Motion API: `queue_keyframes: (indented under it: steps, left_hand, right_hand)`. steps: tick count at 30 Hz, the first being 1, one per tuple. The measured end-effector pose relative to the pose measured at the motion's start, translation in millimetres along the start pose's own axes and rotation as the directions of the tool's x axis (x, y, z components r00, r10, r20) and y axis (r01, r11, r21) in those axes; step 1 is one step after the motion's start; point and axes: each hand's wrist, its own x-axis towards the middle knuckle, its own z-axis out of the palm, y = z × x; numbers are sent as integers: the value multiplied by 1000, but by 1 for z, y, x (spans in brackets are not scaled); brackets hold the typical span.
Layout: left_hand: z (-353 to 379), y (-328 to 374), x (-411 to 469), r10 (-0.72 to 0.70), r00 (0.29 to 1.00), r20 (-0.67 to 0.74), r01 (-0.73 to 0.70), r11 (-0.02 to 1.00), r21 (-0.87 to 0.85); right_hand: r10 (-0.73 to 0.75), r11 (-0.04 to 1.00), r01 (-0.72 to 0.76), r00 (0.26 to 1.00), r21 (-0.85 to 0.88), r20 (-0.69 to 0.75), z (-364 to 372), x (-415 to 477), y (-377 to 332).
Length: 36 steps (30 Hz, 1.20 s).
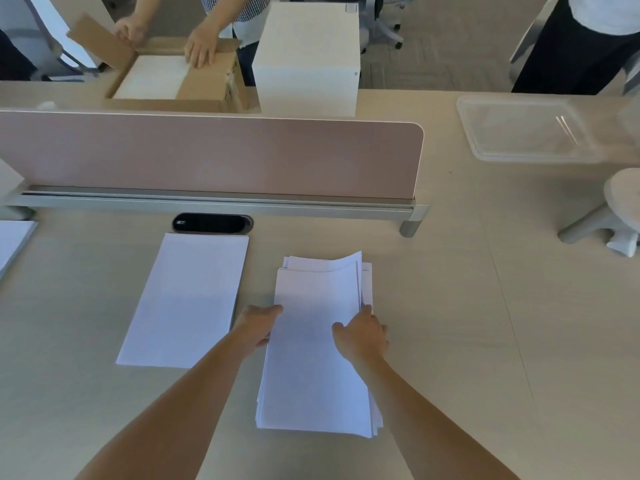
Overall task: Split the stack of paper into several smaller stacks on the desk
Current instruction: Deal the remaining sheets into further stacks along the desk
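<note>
- Single head-worn wide-angle camera is looking forward and down over the pale beige wood-look desk [450,306].
- Sitting close above the loose stack of white paper sheets [315,358], which is filling the lower centre of the frame.
- Facing the dusty-pink upright divider panel [207,154], which is crossing the upper frame.

— Where have we landed?
— An open-plan office, no doubt: a long pale worktop [450,271], a pink divider screen [207,154] down its middle, a cable port [212,223] sunk in.
— More clues?
— A swivel chair base [388,32] on grey carpet tiles [450,53], and a cardboard carton [202,86] across the screen.
</note>
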Motion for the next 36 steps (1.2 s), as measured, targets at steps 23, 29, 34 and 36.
queue_keyframes:
  steps: [23,29,34,36]
  left_hand:
    - [1,3,-9,-1,999,-52,3,1000,26]
    - [3,4,-11,9,999,-45,-8,999,37]
    - [1,3,-13,-13,999,-41,14,999,36]
    - [0,3,-15,-17,999,-40,18,999,40]
  right_hand:
    - [79,997,-79,996,1,-36,2,1,-1]
    - [38,999,-40,998,-26,-51,7,-6,-8]
    - [23,990,-15,998,144,-53,10,-10,-12]
    - [105,933,-101,994,345,8,8,-2,-10]
